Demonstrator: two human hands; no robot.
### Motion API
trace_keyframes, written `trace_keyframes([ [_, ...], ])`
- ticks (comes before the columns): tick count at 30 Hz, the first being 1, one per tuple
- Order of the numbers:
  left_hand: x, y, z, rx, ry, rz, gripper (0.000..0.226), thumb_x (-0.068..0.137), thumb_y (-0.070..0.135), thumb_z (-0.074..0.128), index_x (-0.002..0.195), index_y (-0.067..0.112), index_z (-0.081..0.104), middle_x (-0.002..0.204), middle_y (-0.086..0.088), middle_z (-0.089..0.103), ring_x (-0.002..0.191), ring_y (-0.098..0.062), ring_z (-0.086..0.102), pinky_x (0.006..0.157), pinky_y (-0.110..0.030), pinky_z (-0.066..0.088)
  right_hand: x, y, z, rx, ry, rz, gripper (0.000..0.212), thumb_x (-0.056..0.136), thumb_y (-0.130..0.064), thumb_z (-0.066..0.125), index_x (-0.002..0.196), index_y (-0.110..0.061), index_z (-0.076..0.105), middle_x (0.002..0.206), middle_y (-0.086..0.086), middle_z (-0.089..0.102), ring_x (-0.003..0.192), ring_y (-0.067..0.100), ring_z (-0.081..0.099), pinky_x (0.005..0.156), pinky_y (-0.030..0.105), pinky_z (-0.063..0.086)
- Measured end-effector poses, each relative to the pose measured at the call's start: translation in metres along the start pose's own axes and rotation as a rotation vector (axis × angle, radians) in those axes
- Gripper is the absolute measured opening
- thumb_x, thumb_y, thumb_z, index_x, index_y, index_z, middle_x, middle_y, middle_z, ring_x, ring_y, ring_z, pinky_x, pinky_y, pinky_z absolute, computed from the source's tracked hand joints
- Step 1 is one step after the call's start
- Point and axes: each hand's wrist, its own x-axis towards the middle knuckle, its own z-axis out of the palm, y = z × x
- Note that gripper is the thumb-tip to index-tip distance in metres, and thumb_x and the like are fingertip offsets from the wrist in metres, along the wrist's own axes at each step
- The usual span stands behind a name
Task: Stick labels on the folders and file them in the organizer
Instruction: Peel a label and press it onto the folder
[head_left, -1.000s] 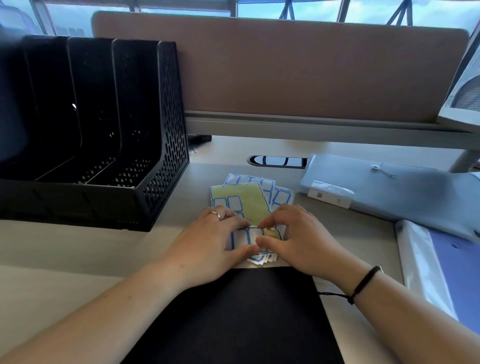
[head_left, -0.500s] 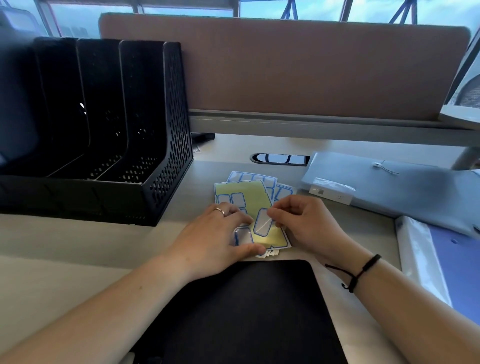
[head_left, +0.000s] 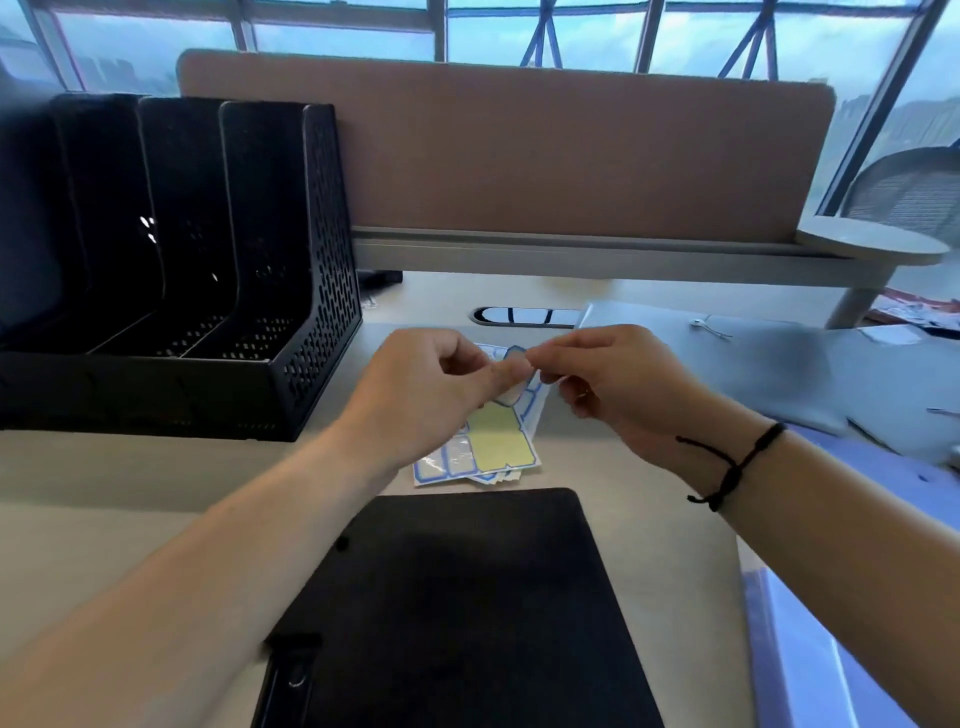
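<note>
Small white blue-edged sticker label (head_left: 515, 359) pinched between the fingertips of both hands, raised off the pale wooden desk (head_left: 104, 519) and directly above the sheets. Left hand (head_left: 426, 389) closed on the label's lower part with thumb and forefinger, remaining fingers curled in. Right hand (head_left: 618, 384) closed on the label's upper edge, fingertips meeting those of the left; thin black cord bracelet (head_left: 737, 462) around that wrist.

Beneath the hands, flat on the desk: fanned stack of label sheets (head_left: 488, 447), top sheet showing bare yellow backing with a few blue-bordered white labels along its left and lower edges. Nearer than the sheets, touching or just short of their lower edge: flat black matte folder (head_left: 457, 613), lying closed, with a small clasp near its left corner.

Left of the sheets, well apart: black perforated plastic file organizer (head_left: 322, 270) with three upright compartments, no folder visible in any. Right of the sheets: pale blue-grey folder (head_left: 753, 374) with a string-and-button closure, lying flat, partly blurred. Right of the black folder: translucent purple plastic folder (head_left: 831, 623), cut off by the frame edge.

Beyond the sheets: oval cable port (head_left: 524, 315) in the desk, then a tan fabric divider panel (head_left: 519, 150) standing upright along the back edge.
</note>
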Motion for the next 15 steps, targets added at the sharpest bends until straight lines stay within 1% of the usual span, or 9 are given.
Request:
trace_keyframes([
  [1,-0.004,0.002,0.002,-0.101,-0.024,-0.049,0.03,0.076,0.038,0.083,0.077,0.012,0.07,0.073,-0.006,0.073,0.064,-0.01,0.059,0.057,-0.03,0.052,-0.009,0.003,-0.004,0.069,-0.017,0.031,0.009,0.084,-0.018,0.076,0.086,-0.009,0.077,0.068,0.002,0.067,0.058,0.015,0.047,0.052,0.027,0.039],
  [3,-0.01,-0.001,0.007,-0.268,-0.078,-0.144,0.02,0.076,0.018,0.085,0.078,0.01,0.066,0.073,-0.009,0.069,0.067,-0.015,0.061,0.055,-0.026,0.053,-0.026,0.012,-0.01,0.19,-0.047,0.095,0.006,0.082,-0.014,0.077,0.084,-0.009,0.077,0.071,0.003,0.066,0.055,0.013,0.045,0.048,0.025,0.034],
  [5,-0.015,-0.006,0.014,-0.358,-0.095,-0.226,0.021,0.075,0.007,0.084,0.08,0.011,0.064,0.07,-0.006,0.063,0.066,-0.016,0.06,0.055,-0.024,0.052,-0.037,0.023,-0.015,0.294,-0.04,0.153,0.01,0.074,-0.016,0.08,0.081,-0.01,0.077,0.074,0.006,0.066,0.054,0.013,0.044,0.046,0.023,0.031],
  [7,-0.018,-0.014,0.021,-0.387,-0.094,-0.297,0.025,0.073,0.007,0.085,0.086,0.01,0.064,0.073,-0.004,0.062,0.066,-0.016,0.061,0.057,-0.027,0.052,-0.042,0.033,-0.019,0.367,-0.007,0.195,0.018,0.065,-0.019,0.081,0.08,-0.01,0.078,0.074,0.006,0.067,0.053,0.013,0.043,0.044,0.022,0.03],
  [9,-0.02,-0.021,0.028,-0.405,-0.135,-0.354,0.026,0.076,0.011,0.084,0.095,0.005,0.068,0.082,-0.007,0.068,0.07,-0.017,0.063,0.06,-0.029,0.054,-0.044,0.041,-0.021,0.394,0.003,0.215,0.018,0.066,-0.018,0.081,0.082,-0.01,0.079,0.074,0.006,0.069,0.053,0.013,0.043,0.043,0.021,0.03],
  [11,-0.022,-0.025,0.033,-0.413,-0.176,-0.386,0.022,0.08,0.011,0.081,0.098,0.003,0.071,0.086,-0.01,0.071,0.072,-0.017,0.066,0.059,-0.027,0.055,-0.046,0.048,-0.021,0.391,-0.016,0.232,0.019,0.07,-0.014,0.08,0.088,-0.007,0.078,0.077,0.007,0.07,0.054,0.013,0.042,0.042,0.02,0.031],
  [13,-0.02,-0.028,0.034,-0.415,-0.181,-0.393,0.016,0.082,0.007,0.078,0.096,0.003,0.072,0.083,-0.01,0.073,0.071,-0.017,0.068,0.057,-0.024,0.055,-0.046,0.054,-0.021,0.371,-0.042,0.246,0.015,0.076,-0.008,0.079,0.09,-0.005,0.079,0.081,0.009,0.071,0.056,0.013,0.043,0.043,0.02,0.031],
  [15,-0.018,-0.03,0.035,-0.395,-0.173,-0.373,0.013,0.082,0.004,0.077,0.094,0.002,0.073,0.077,-0.01,0.073,0.069,-0.016,0.068,0.056,-0.023,0.055,-0.046,0.059,-0.022,0.334,-0.062,0.243,0.01,0.077,-0.009,0.08,0.087,-0.007,0.08,0.084,0.01,0.073,0.057,0.014,0.045,0.046,0.022,0.033],
])
